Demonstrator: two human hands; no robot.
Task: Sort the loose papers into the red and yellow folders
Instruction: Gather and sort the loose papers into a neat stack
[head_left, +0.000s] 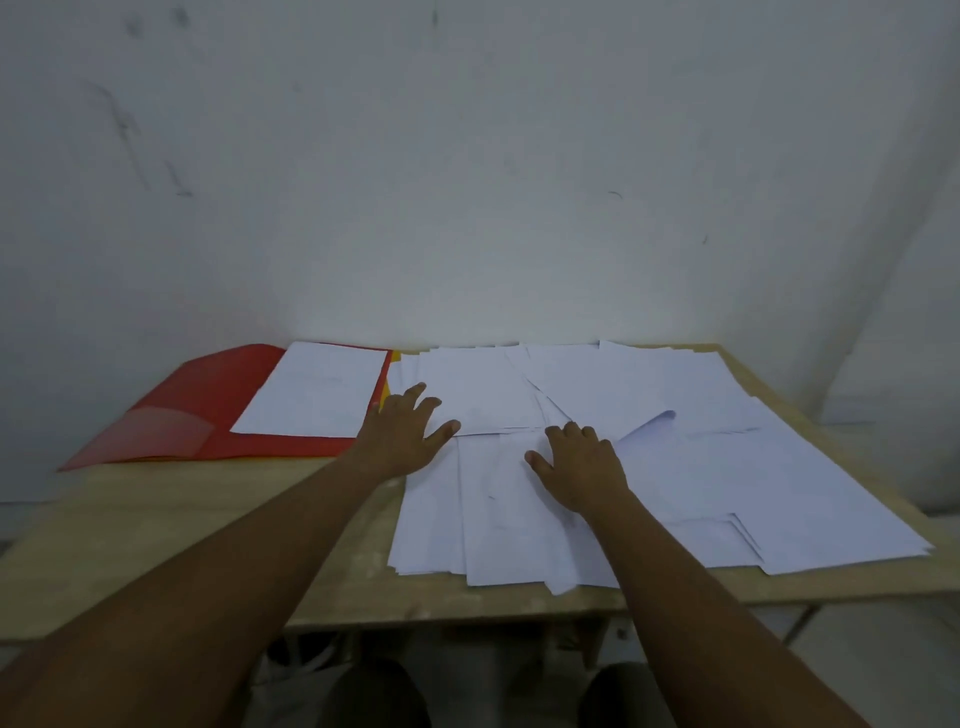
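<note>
Both hands, left (402, 439) and right (582, 465), press flat on loose papers (727, 467) beside the red folder (202, 410).

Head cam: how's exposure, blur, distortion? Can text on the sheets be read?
Head view: dim, flat lighting with dark corners; the forearms are underexposed. Wide-angle bending curves the table edges. Soft overall: the loose papers and the sheet in the red folder read blank, any print unresolved. No glare. Left hand and right hand show no obvious motion smear.
</note>
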